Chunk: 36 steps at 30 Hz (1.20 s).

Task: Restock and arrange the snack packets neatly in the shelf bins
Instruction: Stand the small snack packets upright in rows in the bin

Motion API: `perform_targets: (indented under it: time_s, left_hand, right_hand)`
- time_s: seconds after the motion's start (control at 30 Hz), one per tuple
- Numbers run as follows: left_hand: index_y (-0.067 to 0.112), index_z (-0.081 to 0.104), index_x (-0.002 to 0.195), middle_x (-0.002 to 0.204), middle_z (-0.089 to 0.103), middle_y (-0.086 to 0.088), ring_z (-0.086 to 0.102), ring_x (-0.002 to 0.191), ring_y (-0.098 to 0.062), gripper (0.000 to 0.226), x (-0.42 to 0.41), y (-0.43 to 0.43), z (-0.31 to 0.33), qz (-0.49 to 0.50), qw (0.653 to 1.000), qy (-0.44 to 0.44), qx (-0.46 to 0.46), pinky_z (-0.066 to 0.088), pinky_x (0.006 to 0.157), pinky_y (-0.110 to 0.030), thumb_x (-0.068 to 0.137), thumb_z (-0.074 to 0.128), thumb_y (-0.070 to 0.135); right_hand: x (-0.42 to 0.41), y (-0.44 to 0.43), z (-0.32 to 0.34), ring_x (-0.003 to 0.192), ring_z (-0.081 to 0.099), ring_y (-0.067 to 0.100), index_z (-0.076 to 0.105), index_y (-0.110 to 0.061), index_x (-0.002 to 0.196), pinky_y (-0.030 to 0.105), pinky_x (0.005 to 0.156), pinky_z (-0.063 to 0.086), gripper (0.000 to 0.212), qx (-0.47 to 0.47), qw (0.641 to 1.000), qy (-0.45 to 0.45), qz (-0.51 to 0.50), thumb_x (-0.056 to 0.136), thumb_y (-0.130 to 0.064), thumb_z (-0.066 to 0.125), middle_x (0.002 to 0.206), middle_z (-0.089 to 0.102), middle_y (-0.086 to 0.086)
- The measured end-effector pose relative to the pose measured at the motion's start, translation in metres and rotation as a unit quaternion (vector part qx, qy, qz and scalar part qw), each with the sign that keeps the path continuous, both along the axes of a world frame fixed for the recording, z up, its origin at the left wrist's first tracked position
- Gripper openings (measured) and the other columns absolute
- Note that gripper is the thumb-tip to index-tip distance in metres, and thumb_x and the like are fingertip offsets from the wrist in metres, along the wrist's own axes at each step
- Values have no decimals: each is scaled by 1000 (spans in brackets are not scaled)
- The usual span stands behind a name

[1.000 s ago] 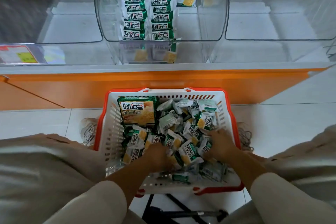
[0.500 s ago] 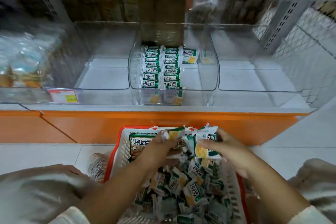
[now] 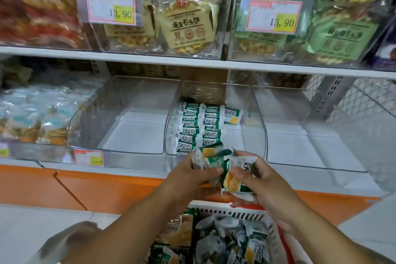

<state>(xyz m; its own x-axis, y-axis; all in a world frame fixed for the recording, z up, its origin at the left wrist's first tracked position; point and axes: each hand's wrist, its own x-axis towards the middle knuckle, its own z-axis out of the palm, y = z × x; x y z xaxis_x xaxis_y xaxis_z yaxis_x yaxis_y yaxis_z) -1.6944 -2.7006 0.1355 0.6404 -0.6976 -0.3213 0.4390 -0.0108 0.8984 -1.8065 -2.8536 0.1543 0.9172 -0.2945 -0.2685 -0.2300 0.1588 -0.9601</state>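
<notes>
Green-and-white foil is bunching between the two hands, where a clutch of snack packets (image 3: 216, 157) is being held up just near of the lower shelf's front edge. The left hand (image 3: 188, 176) is curling its fingers and thumb round the left part of the clutch. The right hand (image 3: 263, 180) is pinching the right part, with one packet hanging below it and showing its yellow cracker picture.

The middle bin (image 3: 257, 113) is lying straight ahead of both hands, on the far side of them, its clear front lip partly hidden behind the clutch. Inside it, two rows of packets (image 3: 199, 128) are running from near to far along the left half, each packet lying crosswise to its row. A lone packet (image 3: 232, 115) is sitting at the far end, just right of the rows. Near of that packet a strip of the bin's white floor is showing, and this looks like the place for a third row. That strip is lying nearer the right hand than the left, so the coming move is probably a short reach forward and slightly right, with each packet turned crosswise to match.

Below the forearms, the basket (image 3: 233, 210) is holding a loose heap of the same packets.
</notes>
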Motion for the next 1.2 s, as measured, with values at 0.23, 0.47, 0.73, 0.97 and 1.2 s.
perform_targets:
  time_s: [0.23, 0.47, 0.73, 0.97, 1.2]
  left_hand:
    - [18, 60, 116, 104, 75, -5, 72, 99, -25, 35, 25, -4, 18, 69, 996, -47, 15, 59, 85, -45, 84, 74, 12]
    - [24, 62, 104, 90, 76, 3, 74, 83, -17, 25, 76, 16, 45, 167, 963, -209, 36, 61, 73, -34, 84, 74, 12]
    - [37, 65, 105, 96, 76, 7, 74, 88, -18, 36, 106, 32, 37, 215, 942, -249, 62, 60, 80, -46, 77, 83, 22]
    - [38, 64, 108, 94, 76, 12, 73, 84, -11, 37, 108, 36, 33, 202, 942, -258, 70, 61, 77, -38, 81, 77, 16]
    - [36, 66, 106, 95, 76, 9, 74, 85, -13, 35, 106, 34, 31, 172, 958, -220, 64, 60, 80, -41, 79, 78, 18]
  right_hand:
    - [26, -10, 13, 111, 64, 19, 70, -36, 101, 50, 97, 49, 35, -23, 999, 11, 26, 68, -41, 79, 114, 70, -4]
    - [133, -93, 36, 85, 63, 25, 57, -23, 92, 43, 79, 49, 34, -410, 911, -20, -34, 72, -24, 83, 88, 65, 0]
    - [239, -149, 18, 106, 55, 25, 61, -21, 117, 25, 80, 40, 34, -705, 670, 156, 172, 84, -20, 69, 122, 59, 7]
    - [257, -146, -2, 107, 56, 25, 52, -27, 128, 27, 79, 42, 42, -725, 622, 213, 204, 88, -20, 63, 129, 54, 3]
    - [256, -137, -16, 98, 52, 28, 44, -11, 124, 33, 76, 43, 47, -740, 627, 197, 140, 84, -16, 67, 108, 47, 9]
